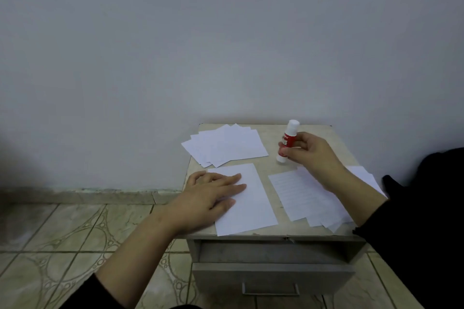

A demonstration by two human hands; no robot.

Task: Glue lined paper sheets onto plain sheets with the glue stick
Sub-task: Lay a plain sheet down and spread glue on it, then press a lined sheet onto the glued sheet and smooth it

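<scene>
The right hand [310, 155] grips the glue stick [287, 144] by its red middle, fingers curled around it, the white cap tilted up and away; just under its wrist lies a lined sheet [298, 195] atop a loose stack; the left hand [208, 197] lies flat, fingers spread, pressing a plain sheet [251, 204] on the small cabinet top [271, 168], holding nothing; beyond its fingertips a fanned pile of sheets [226, 147] rests.
</scene>
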